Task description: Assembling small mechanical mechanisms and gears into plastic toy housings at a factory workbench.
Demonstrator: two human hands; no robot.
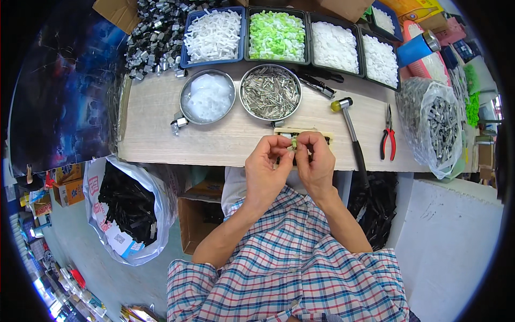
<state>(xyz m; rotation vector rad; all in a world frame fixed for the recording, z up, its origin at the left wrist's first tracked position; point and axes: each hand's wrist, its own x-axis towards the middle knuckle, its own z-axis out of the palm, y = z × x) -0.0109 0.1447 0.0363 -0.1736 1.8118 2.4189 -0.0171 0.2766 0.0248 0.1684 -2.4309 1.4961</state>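
Both hands meet above the bench (161, 139) front edge; left hand (266, 169) and right hand (316, 163) each pinch, fingertip grip closed, one small green piece (293, 143) between them; its long axis cannot be judged; neither hand nearer.

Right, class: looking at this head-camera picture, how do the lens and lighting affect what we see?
Head view: fisheye bends the table edge and leaves black corners; light is even and bright, shadows soft; the metal bowl of pins glints; the small green piece pinched between left hand and right hand is too small to make out.
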